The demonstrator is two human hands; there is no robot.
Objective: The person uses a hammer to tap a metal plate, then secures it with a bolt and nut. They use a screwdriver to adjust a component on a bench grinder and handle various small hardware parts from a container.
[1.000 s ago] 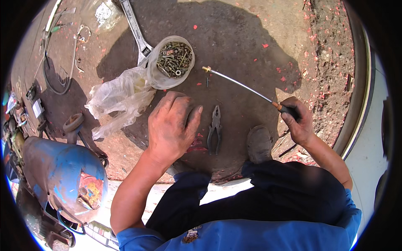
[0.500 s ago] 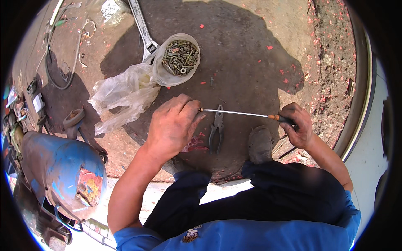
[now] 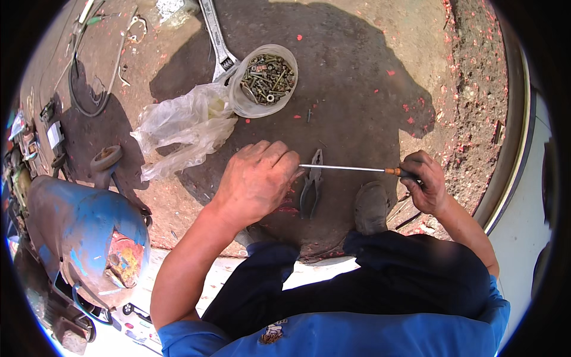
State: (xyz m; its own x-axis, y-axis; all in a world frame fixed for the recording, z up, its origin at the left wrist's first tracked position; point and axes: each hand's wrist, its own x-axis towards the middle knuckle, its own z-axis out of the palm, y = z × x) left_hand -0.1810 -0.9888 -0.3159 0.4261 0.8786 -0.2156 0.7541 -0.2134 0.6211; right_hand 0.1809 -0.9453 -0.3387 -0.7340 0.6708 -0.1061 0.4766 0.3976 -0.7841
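Observation:
A long screwdriver (image 3: 351, 168) is held level between my two hands, its thin metal shaft running across the view. My right hand (image 3: 426, 181) is closed around its dark handle, which has an orange-brown collar. The far end of the shaft disappears into the closed fingers of my left hand (image 3: 257, 181); those fingers hide the tip and any small piece there. Below the shaft, between my feet, combination pliers (image 3: 311, 187) lie on the ground with dark handles. Beyond my left hand stands a translucent tub (image 3: 292, 101) full of mixed bolts, screws and nuts (image 3: 267, 77).
A crumpled clear plastic bag (image 3: 184, 128) lies against the tub, and a large adjustable wrench (image 3: 217, 38) rests behind it. To the left are a dented blue metal tank (image 3: 83, 229), a small wheel (image 3: 107, 157) and a looped cable (image 3: 89, 110). Red flakes dot the dirty ground (image 3: 357, 89).
My left hand has shifted slightly right and now covers the screwdriver's end, where a small brass-coloured piece showed before. The ground objects sit a little further right in view.

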